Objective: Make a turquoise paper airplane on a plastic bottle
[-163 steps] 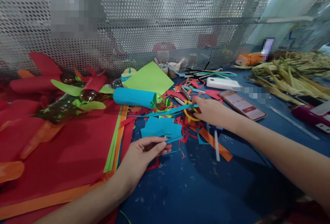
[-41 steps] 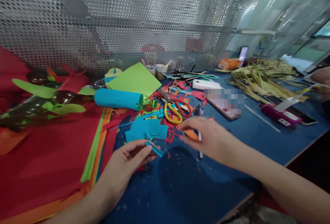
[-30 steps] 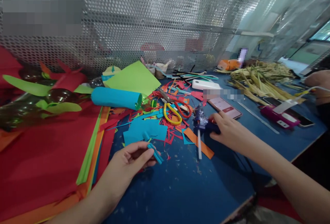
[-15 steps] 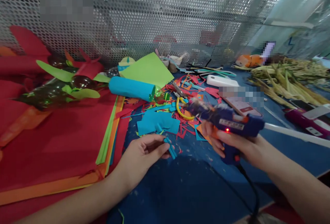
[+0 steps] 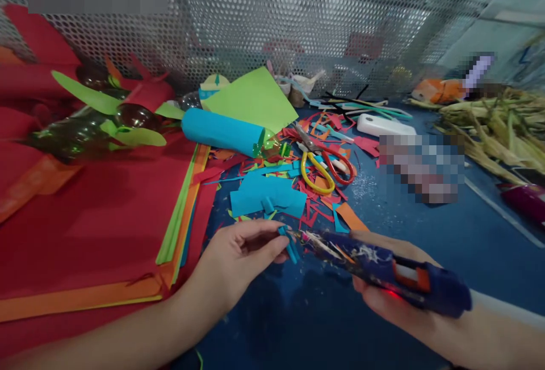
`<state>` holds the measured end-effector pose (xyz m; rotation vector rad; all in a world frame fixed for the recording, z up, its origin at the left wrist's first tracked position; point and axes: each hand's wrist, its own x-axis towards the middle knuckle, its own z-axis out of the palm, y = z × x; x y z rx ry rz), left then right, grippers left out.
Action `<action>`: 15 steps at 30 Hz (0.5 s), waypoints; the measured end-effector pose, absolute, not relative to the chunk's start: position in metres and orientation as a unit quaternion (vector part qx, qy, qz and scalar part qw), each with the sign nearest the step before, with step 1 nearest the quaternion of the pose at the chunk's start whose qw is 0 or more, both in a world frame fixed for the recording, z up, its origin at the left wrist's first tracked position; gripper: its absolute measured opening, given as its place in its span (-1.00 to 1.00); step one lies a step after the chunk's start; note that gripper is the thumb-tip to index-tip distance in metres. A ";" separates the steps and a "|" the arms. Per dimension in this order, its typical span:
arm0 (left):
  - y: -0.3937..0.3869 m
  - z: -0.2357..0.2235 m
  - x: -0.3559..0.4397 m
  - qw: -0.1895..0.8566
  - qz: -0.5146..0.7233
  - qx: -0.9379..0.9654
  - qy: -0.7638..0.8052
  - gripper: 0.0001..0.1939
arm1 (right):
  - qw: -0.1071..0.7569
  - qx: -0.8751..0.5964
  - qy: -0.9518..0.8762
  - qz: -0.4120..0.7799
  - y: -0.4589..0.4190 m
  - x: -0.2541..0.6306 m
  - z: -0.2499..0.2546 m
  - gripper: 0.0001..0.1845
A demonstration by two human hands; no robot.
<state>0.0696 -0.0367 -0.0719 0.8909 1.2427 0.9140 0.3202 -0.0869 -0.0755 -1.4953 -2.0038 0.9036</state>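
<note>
Between the thumb and fingers of my left hand (image 5: 249,251) is a small folded blue paper piece (image 5: 290,248). My right hand (image 5: 404,296) is wrapped round a dark blue hot glue gun (image 5: 383,268), its red light lit and a glue stick in its back. The gun's nozzle points left, at the upper end of the paper piece; whether they touch I cannot tell. Just beyond my left hand lies a cut blue paper shape (image 5: 266,193) with a small rolled tube on it. Red-and-yellow-handled scissors (image 5: 319,168) rest among paper scraps.
A bottle wrapped in blue paper (image 5: 223,131) lies by a light green sheet (image 5: 255,97). Stacked coloured paper (image 5: 106,217) and paper-winged bottles (image 5: 72,126) fill the left. Dried husks (image 5: 502,131) and a white device (image 5: 385,126) are at the right, before a perforated metal panel (image 5: 264,18).
My right hand has brought the glue gun down and turned it, so the nozzle is now at the blue paper piece. The scissors are more fully exposed. My left hand has barely moved.
</note>
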 end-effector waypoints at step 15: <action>-0.037 -0.070 0.070 0.631 0.384 0.386 0.552 -0.83 | 0.211 -0.496 -0.811 0.227 -0.078 0.310 -0.052 -0.50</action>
